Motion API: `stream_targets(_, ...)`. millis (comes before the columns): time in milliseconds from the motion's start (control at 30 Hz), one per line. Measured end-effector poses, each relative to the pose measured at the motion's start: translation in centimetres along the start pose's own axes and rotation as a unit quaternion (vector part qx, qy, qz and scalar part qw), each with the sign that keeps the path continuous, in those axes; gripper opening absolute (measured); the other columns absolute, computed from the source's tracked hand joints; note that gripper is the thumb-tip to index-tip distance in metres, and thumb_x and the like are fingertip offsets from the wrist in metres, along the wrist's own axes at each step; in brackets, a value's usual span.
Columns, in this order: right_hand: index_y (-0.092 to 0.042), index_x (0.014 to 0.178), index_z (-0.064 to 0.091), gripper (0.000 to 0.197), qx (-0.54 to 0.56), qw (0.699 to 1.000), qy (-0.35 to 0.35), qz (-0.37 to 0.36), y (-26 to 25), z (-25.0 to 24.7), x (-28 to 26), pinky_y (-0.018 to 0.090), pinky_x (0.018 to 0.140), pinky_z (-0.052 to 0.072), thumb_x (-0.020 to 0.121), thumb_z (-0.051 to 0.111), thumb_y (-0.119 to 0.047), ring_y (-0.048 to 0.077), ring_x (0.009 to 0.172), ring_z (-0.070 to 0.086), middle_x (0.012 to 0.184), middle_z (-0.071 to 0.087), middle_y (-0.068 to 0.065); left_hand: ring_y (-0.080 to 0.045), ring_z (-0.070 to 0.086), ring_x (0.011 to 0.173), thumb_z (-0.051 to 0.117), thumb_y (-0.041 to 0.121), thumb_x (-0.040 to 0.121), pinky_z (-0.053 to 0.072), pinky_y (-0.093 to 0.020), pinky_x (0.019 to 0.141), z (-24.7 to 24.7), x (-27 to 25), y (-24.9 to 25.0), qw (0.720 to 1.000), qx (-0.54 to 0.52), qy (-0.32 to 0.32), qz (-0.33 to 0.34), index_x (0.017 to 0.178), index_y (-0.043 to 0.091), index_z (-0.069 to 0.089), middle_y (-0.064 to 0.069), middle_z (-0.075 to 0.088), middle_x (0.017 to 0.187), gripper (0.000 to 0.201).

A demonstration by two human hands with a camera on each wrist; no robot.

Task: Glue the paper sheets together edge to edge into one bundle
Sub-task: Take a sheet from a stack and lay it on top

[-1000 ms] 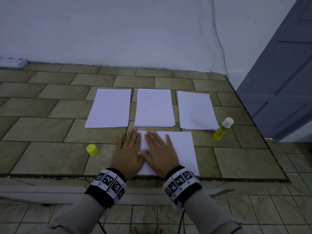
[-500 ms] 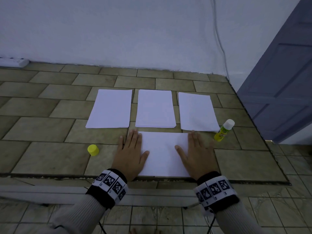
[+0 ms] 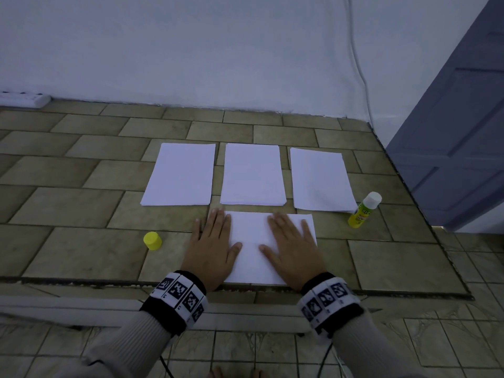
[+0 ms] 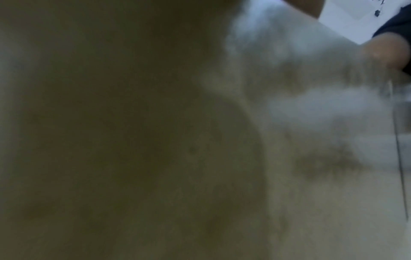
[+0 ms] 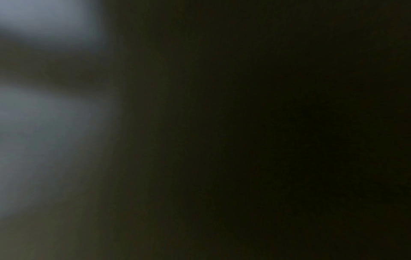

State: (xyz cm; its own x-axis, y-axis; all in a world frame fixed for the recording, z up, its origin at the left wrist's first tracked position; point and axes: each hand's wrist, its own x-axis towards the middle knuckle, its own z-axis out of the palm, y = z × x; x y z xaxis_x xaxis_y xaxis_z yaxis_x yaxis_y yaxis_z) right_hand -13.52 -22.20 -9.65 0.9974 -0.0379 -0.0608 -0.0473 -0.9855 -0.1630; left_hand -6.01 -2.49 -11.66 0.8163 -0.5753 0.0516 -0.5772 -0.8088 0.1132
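Observation:
A white sheet (image 3: 252,241) lies flat on the tiled floor just in front of me. My left hand (image 3: 211,249) presses flat on its left edge, fingers straight. On the sheet's right part my right hand (image 3: 293,246) also lies flat with fingers spread. Beyond it, three white paper stacks sit in a row: left (image 3: 181,174), middle (image 3: 252,174), right (image 3: 321,180). A yellow glue stick (image 3: 364,210) with a white tip stands at the right, its yellow cap (image 3: 152,240) lies at the left. Both wrist views are blurred and dark.
A white wall rises behind the stacks, with a power strip (image 3: 24,99) at its foot on the far left and a cable (image 3: 360,64) running down it. A grey-blue door (image 3: 458,132) stands on the right. A step edge (image 3: 81,282) runs under my wrists.
My right hand slid right across the sheet from beside the left hand, then came back a little toward the middle. The left hand stayed put.

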Motion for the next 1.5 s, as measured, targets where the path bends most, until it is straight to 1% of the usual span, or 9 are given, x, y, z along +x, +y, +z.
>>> stream_targets(133,-0.018,0.153,0.008,0.095,-0.017,0.998,-0.006,0.064,3.9,-0.7,-1.6,0.044,0.119,0.001,0.079,-0.018,-0.072,0.011,0.148,0.002,0.161,0.003,-0.004,-0.033,0.037,0.14,0.003,0.053,0.1,0.025,-0.054,0.11,0.0,0.0,0.1,1.0,0.001,-0.005,-0.003,0.143,0.0,0.042,-0.02,0.04,0.15,0.079)
stream_targets(267,-0.012,0.152,0.021,0.102,-0.035,0.995,-0.006,0.094,3.9,-1.4,-1.9,0.054,0.116,0.014,0.08,-0.02,-0.072,0.018,0.147,0.017,0.159,0.019,0.002,-0.035,0.038,0.139,0.004,0.052,0.1,0.023,-0.054,0.109,-0.1,0.0,0.1,1.0,0.006,-0.012,-0.002,0.142,-0.001,0.043,-0.021,0.04,0.149,0.078)
stream_targets(367,-0.012,0.153,0.014,0.105,-0.012,0.995,0.005,0.099,1.8,-1.6,-1.4,0.051,0.116,0.004,0.075,-0.025,-0.072,0.019,0.149,0.007,0.161,0.011,0.003,-0.034,0.034,0.141,0.002,0.054,0.099,0.023,-0.055,0.111,-0.1,0.0,0.2,1.0,-0.005,-0.02,-0.003,0.144,0.0,0.04,-0.02,0.036,0.152,0.08)
stream_targets(500,-0.016,0.153,0.0,0.095,0.012,1.0,-0.021,0.012,-1.4,-0.6,-0.7,0.046,0.116,-0.013,0.077,-0.017,-0.069,0.008,0.142,-0.016,0.161,-0.004,-0.001,-0.034,0.037,0.139,0.003,0.055,0.099,0.028,-0.057,0.109,-0.2,0.1,0.1,0.999,-0.007,-0.032,-0.01,0.142,-0.001,0.044,-0.02,0.039,0.15,0.081)
stream_targets(800,-0.021,0.153,0.0,0.102,-0.012,0.998,-0.028,0.06,4.8,-1.3,-2.8,0.042,0.119,-0.002,0.071,-0.028,-0.074,0.008,0.147,-0.005,0.161,-0.001,-0.007,-0.033,0.032,0.142,0.004,0.054,0.1,0.019,-0.053,0.111,-0.1,0.0,0.0,0.999,-0.007,-0.033,0.001,0.145,-0.001,0.038,-0.02,0.035,0.152,0.079)
stream_targets(900,-0.017,0.154,0.004,0.097,-0.018,0.994,-0.058,0.092,5.6,-2.7,-3.3,0.044,0.119,0.004,0.077,-0.012,-0.075,0.011,0.148,0.001,0.161,0.004,-0.003,-0.033,0.029,0.144,0.0,0.055,0.099,0.016,-0.052,0.112,-0.1,0.0,0.1,0.999,-0.004,-0.037,0.003,0.146,-0.001,0.035,-0.02,0.032,0.154,0.081)
stream_targets(1067,-0.013,0.146,0.03,0.056,0.032,0.996,-0.031,0.078,3.4,-7.1,-3.0,0.037,0.108,0.035,0.099,0.039,-0.043,0.019,0.131,0.042,0.147,0.042,0.004,-0.027,0.005,0.15,-0.02,0.064,0.088,-0.003,-0.046,0.116,-0.4,0.0,0.2,0.999,-0.014,-0.04,0.008,0.153,0.002,0.015,-0.015,0.009,0.161,0.096)
stream_targets(1300,-0.014,0.147,0.028,0.052,0.021,0.993,-0.115,-0.009,2.7,-7.2,0.0,0.034,0.109,0.033,0.099,0.045,-0.024,0.022,0.135,0.036,0.151,0.034,0.004,-0.022,-0.019,0.147,-0.022,0.09,0.063,-0.013,-0.047,0.118,-1.3,-0.2,0.4,0.995,-0.002,-0.097,0.0,0.152,0.005,-0.011,-0.009,-0.022,0.157,0.123)
stream_targets(1500,-0.011,0.138,0.035,0.049,-0.067,0.993,-0.097,0.005,3.2,-6.5,1.4,0.037,0.091,0.045,0.095,0.047,-0.03,0.024,0.111,0.051,0.125,0.049,0.008,-0.022,-0.02,0.147,-0.013,0.094,0.059,-0.011,-0.05,0.119,-1.3,-0.2,0.2,0.995,-0.005,-0.101,0.007,0.153,0.004,-0.008,-0.011,-0.018,0.16,0.13)
